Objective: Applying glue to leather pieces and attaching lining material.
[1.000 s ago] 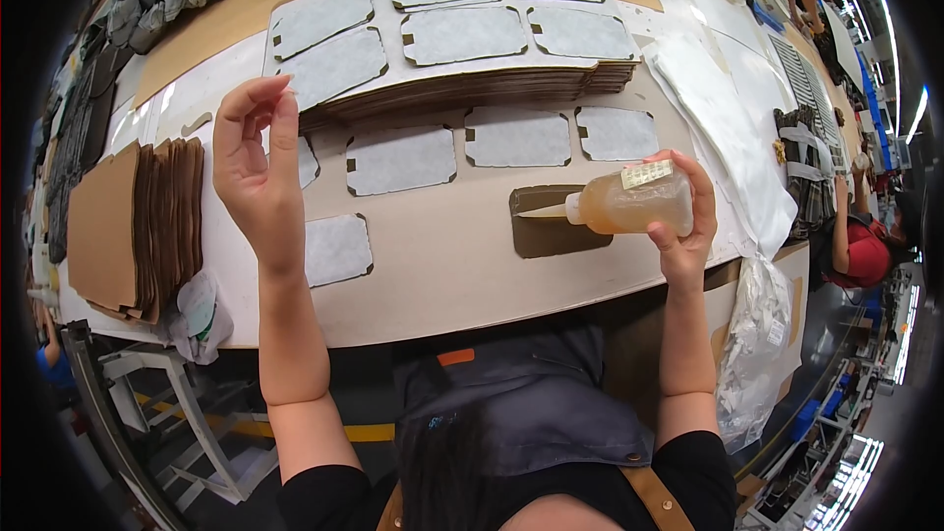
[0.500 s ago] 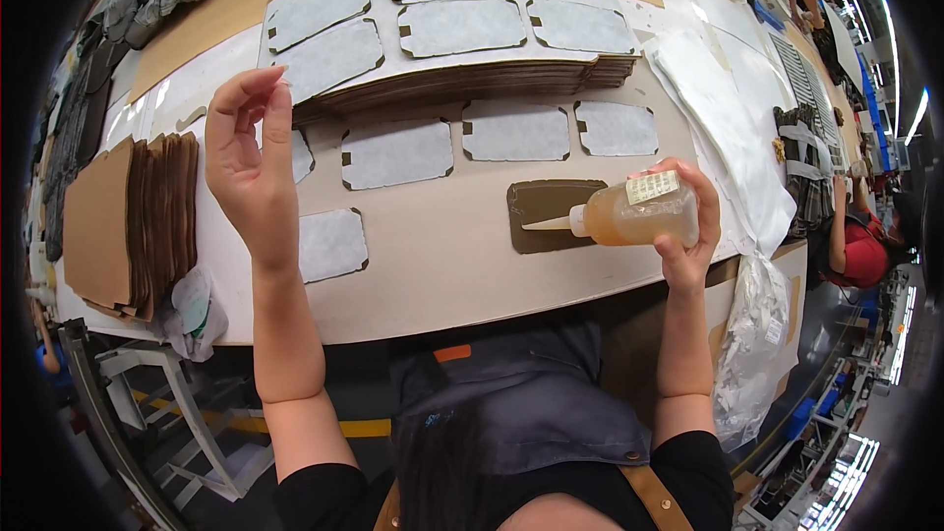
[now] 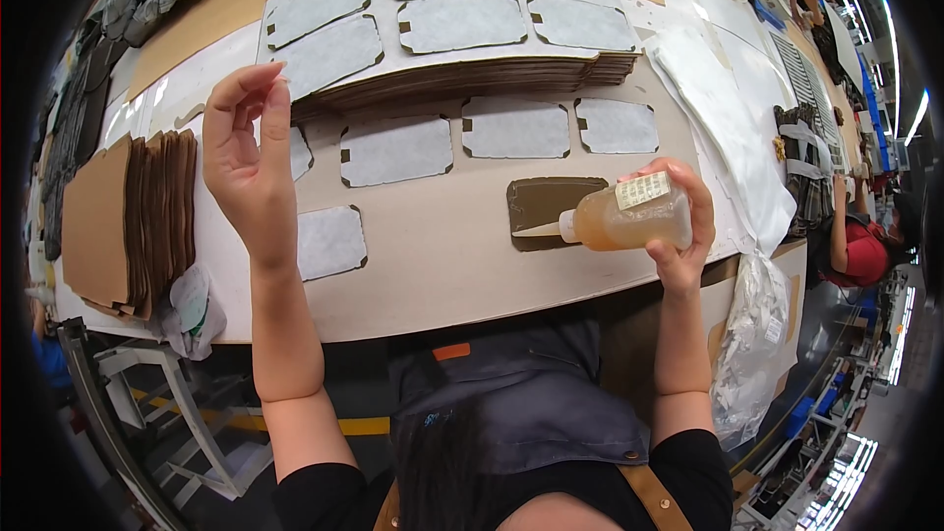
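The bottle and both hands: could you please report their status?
Right hand gripping bottle sideways. Nozzle pointing left over brown panel. Left hand raised, curled. No visible obstruction at nozzle.

I see the right hand (image 3: 691, 254) bring the squeeze bottle (image 3: 629, 224) closer to the person's body. A second ago its pale, pointed nozzle (image 3: 541, 231) reached over the left side of the dark panel (image 3: 556, 197) near mid-height; now the tip is by the near left corner. My view shifts slightly, so the table (image 3: 442, 246) appears a little higher.
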{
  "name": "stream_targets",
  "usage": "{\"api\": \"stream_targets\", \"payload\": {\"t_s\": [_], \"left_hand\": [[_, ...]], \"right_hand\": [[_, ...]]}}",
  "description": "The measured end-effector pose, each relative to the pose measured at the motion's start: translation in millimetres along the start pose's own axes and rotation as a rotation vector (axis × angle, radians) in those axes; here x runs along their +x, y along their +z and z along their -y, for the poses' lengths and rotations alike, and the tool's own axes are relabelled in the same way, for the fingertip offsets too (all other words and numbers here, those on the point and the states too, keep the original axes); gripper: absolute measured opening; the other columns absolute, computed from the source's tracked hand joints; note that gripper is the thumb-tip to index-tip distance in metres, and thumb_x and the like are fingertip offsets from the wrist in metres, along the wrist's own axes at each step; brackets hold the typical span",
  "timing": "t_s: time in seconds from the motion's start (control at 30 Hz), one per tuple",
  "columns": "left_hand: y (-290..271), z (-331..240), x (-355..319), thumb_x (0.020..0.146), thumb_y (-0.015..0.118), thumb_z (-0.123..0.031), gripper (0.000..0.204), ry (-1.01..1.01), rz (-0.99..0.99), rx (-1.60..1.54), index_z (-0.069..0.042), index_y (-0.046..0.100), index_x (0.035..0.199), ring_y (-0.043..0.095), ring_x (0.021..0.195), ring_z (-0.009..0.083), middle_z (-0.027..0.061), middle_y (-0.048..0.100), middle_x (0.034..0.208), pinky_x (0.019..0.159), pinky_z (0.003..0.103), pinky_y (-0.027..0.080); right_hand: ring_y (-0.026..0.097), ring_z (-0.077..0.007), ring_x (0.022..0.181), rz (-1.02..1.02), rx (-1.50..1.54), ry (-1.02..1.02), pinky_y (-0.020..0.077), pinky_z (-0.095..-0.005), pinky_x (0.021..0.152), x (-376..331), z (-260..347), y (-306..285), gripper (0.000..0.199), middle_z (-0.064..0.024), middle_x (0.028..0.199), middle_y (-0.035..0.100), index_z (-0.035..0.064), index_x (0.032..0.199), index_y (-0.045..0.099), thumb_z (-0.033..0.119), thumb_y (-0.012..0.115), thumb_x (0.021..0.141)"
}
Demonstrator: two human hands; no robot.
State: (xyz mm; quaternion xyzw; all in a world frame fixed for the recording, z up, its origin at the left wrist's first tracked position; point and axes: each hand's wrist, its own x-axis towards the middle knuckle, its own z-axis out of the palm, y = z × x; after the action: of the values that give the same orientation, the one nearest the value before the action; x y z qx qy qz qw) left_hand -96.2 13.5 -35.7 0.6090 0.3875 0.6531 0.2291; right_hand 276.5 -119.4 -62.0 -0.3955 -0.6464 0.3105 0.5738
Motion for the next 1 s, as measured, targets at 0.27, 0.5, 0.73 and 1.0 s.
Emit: {"api": "stream_targets", "payload": {"t_s": [0.27, 0.5, 0.73, 1.0], "left_hand": [[0, 1, 0, 0.1, 0.064, 0.001, 0.018, -0.01, -0.003, 0.011, 0.0, 0.065, 0.117, 0.06, 0.103, 0.0107, 0.0061, 0.067, 0.115, 0.097, 0.025, 0.047], [-1, 0, 0, 0.099, 0.064, 0.001, 0.018, -0.001, -0.006, 0.003, 0.001, 0.065, 0.118, 0.061, 0.104, 0.0111, 0.0064, 0.067, 0.115, 0.097, 0.025, 0.047], [-1, 0, 0, 0.099, 0.064, 0.001, 0.019, 0.015, -0.018, 0.014, 0.001, 0.065, 0.118, 0.061, 0.104, 0.011, 0.0061, 0.067, 0.115, 0.097, 0.025, 0.048], [-4, 3, 1, 0.102, 0.062, -0.002, 0.021, -0.02, -0.013, 0.034, 0.003, 0.064, 0.122, 0.062, 0.111, 0.0121, 0.0066, 0.066, 0.119, 0.101, 0.026, 0.048]], "right_hand": [[0.061, -0.0324, 0.116, -0.005, -0.017, 0.014, 0.0527, -0.044, 0.098, -2, 7, -3, 0.071, -0.0207, 0.126, 0.054, 0.0009, 0.142, 0.051, 0.033, 0.081, 0.087], [0.065, -0.0362, 0.112, 0.059, -0.052, -0.019, 0.0552, -0.0485, 0.095, -5, 5, -9, 0.075, -0.0247, 0.129, 0.053, 0.0033, 0.146, 0.046, 0.038, 0.078, 0.089], [0.064, -0.0342, 0.113, -0.144, 0.176, 0.109, 0.0548, -0.0444, 0.096, -18, 10, -16, 0.083, -0.0249, 0.125, 0.054, 0.0023, 0.152, 0.038, 0.043, 0.075, 0.09], [0.051, -0.0348, 0.137, -0.601, 0.853, 0.262, 0.0495, -0.0457, 0.111, -26, 2, -77, 0.085, -0.0207, 0.147, 0.049, 0.0071, 0.159, 0.029, 0.049, 0.07, 0.096]]}}
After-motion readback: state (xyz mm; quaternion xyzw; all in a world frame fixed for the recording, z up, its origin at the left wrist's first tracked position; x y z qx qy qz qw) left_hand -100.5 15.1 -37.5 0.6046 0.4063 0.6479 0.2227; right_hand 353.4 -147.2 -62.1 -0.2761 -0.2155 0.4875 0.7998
